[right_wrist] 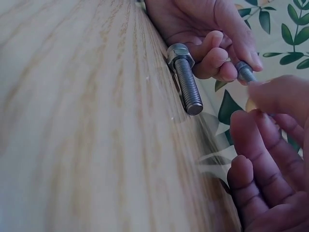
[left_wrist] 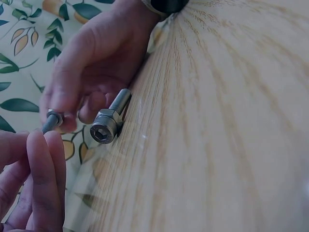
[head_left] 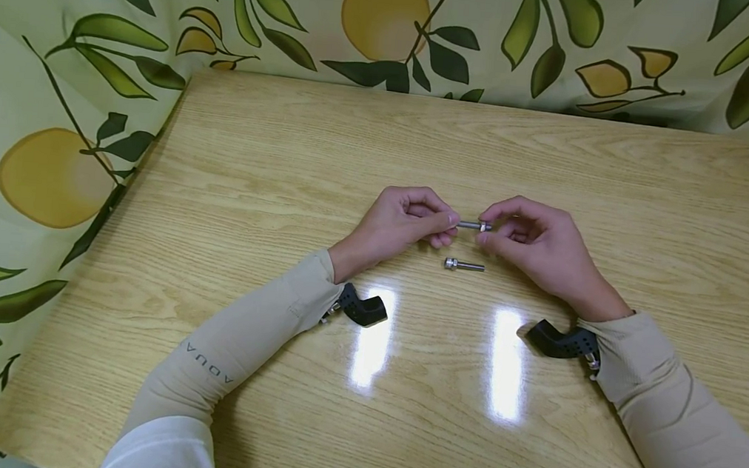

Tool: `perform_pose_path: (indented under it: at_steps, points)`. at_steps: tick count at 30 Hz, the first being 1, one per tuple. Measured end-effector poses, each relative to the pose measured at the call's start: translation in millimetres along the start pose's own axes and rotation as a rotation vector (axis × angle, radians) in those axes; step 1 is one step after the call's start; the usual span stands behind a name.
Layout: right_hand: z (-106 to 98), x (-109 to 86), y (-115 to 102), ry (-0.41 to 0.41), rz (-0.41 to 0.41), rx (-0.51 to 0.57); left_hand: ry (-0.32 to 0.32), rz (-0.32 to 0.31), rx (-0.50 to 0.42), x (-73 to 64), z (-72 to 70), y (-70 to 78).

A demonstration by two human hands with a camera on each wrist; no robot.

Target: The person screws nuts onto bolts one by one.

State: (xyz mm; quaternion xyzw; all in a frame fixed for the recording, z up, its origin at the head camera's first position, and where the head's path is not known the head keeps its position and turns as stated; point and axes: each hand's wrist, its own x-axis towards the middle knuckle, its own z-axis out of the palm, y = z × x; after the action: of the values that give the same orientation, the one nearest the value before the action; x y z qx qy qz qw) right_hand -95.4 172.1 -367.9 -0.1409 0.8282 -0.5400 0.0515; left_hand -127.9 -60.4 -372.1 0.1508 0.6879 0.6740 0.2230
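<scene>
My left hand pinches one end of a steel bolt between thumb and fingers, and the bolt points right. On its threaded shank, near the far end, sits a hex nut. The thumb and index finger of my right hand grip this nut; in the right wrist view the thumb hides it. Below the hands, a second bolt lies on the table. It is a socket-head bolt with its own nut up against the head.
The wood-grain table extends around both hands. A cloth printed with fruit and leaves hangs at the back and left. Black wrist mounts stick out from beige sleeves, and two glare patches show on the tabletop.
</scene>
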Motion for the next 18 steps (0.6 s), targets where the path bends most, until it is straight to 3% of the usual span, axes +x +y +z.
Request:
perform_pose_path:
  at_steps: [18]
  points:
    - [0.0,-0.3,-0.6,0.007,0.007,0.013,0.003,0.003,0.012,0.2,-0.3,0.2]
